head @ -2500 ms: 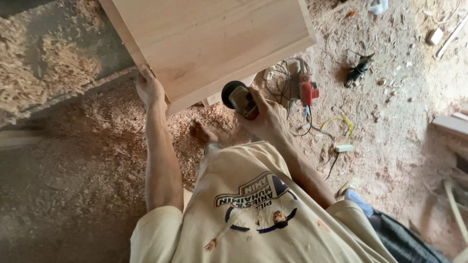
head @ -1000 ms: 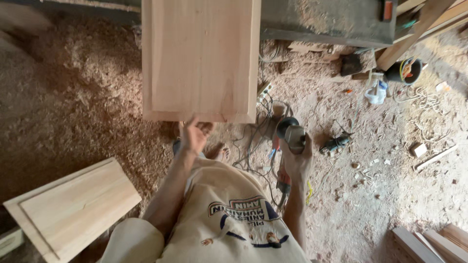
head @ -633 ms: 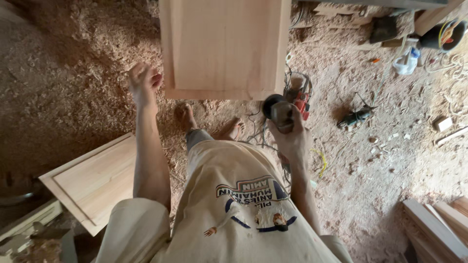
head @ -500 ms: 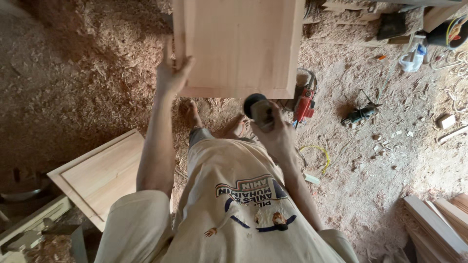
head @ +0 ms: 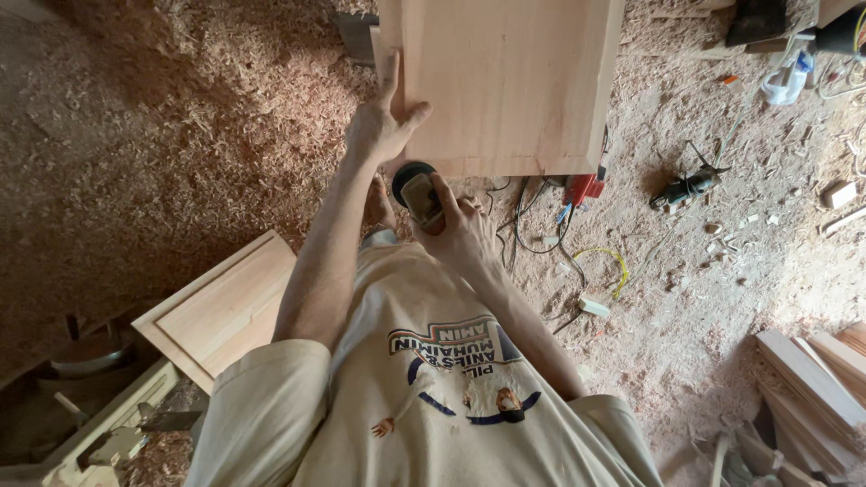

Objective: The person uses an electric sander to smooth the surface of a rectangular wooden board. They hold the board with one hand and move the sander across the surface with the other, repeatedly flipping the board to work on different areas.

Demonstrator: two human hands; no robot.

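A large pale wooden panel [head: 505, 81] lies ahead of me at the top middle of the head view. My left hand [head: 379, 122] rests on the panel's left edge, thumb on top and fingers along the side. My right hand [head: 460, 236] grips a small round power sander [head: 415, 191] with a black disc, held just below the panel's near edge. Whether the disc touches the wood cannot be made out. My cream printed shirt fills the lower middle.
Wood shavings cover the floor. A second framed wooden panel [head: 221, 307] lies at lower left. Cables and a red tool [head: 582, 189] sit under the panel's right corner, a black tool [head: 686, 188] farther right, stacked boards [head: 812, 379] at lower right.
My left hand went from open air beside the panel to resting on its left edge. The right hand brought the sander left, close under the panel's near edge. The view shifted left.
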